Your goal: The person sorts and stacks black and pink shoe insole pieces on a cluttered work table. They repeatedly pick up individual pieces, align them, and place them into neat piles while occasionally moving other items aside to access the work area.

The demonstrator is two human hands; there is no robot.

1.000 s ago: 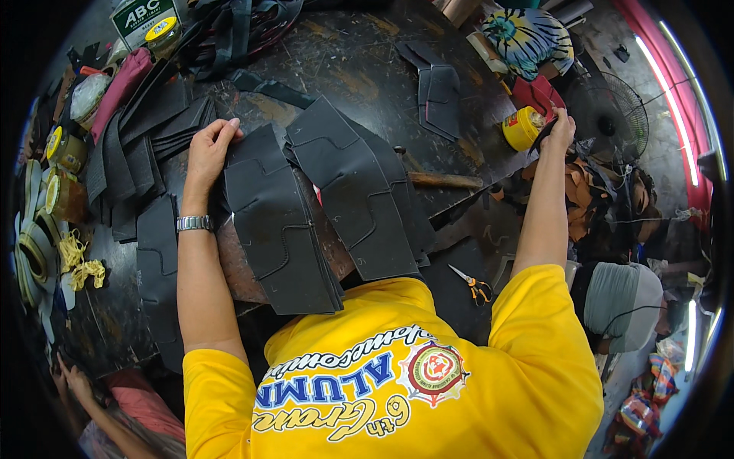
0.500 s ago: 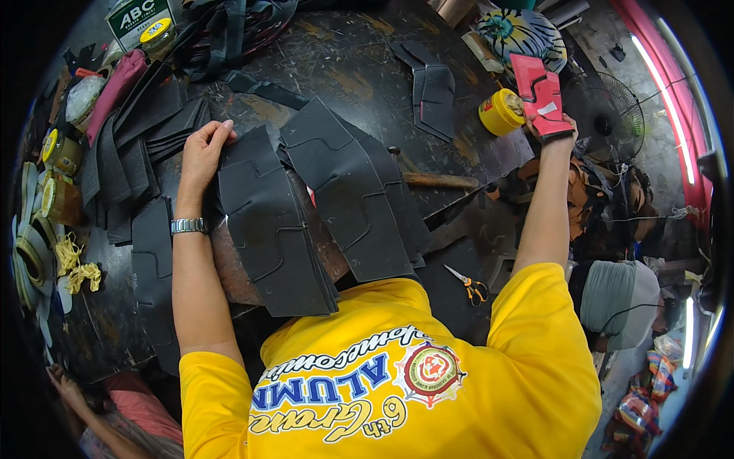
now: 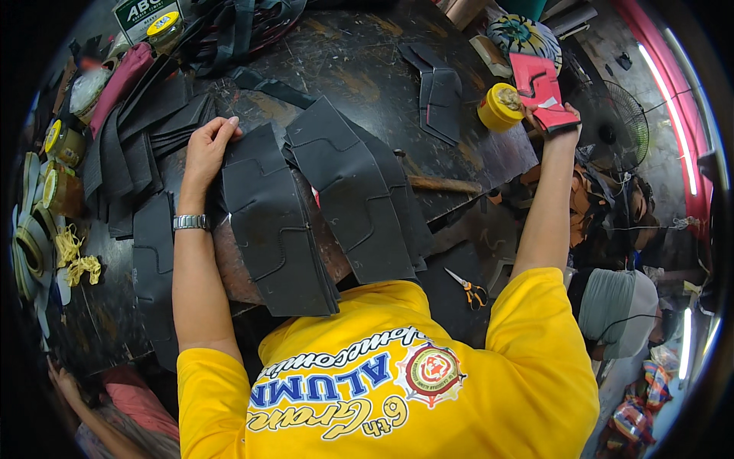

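My right hand [image 3: 563,128], raised at the far right of the table, grips the lower end of a flat red panel [image 3: 537,86] with a dark curved line and a black lower edge. A yellow tub [image 3: 501,107] stands just left of it. My left hand [image 3: 208,147] rests on the table, fingers curled together, with nothing visible in them. Right beside it lies a stack of black cut panels [image 3: 264,206] with stitched curved lines. A second black stack [image 3: 348,191] drapes over the near table edge to its right.
More black strips [image 3: 126,164] and glass jars [image 3: 65,141] crowd the left. Orange-handled scissors [image 3: 474,294] lie at the lower right, near a wooden handle [image 3: 443,184]. A fan [image 3: 612,130] stands beyond my right arm. Another person's arm [image 3: 95,413] shows at lower left.
The red panel has tilted slightly and dropped a little in my right hand. My left hand stays in nearly the same place; the whole view has shifted slightly.
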